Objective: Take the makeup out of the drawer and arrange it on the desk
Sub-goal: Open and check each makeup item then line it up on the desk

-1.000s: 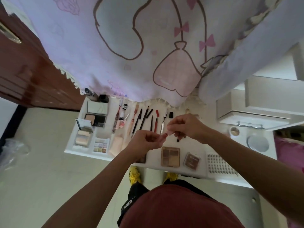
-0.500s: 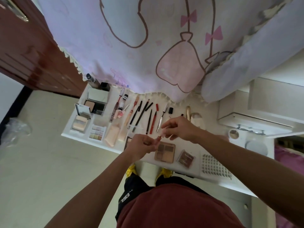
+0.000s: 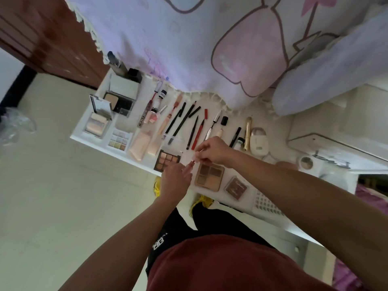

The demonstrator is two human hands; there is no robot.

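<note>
White desk (image 3: 235, 120) under lilac cartoon cloth (image 3: 189, 49); makeup laid out in rows; both my hands meet over near edge; left hand (image 3: 175, 181) fingers curled, pinching lower end of small pink makeup stick (image 3: 195, 160); right hand (image 3: 214, 152) pinching its upper end with thumb and fingertips; stick sits between dark palette (image 3: 167, 162) and tan palette (image 3: 210, 177); pencils (image 3: 184, 120) fanned toward far edge.

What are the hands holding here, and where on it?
A small pink makeup stick: the left hand pinches its near end, the right hand its far end.
</note>
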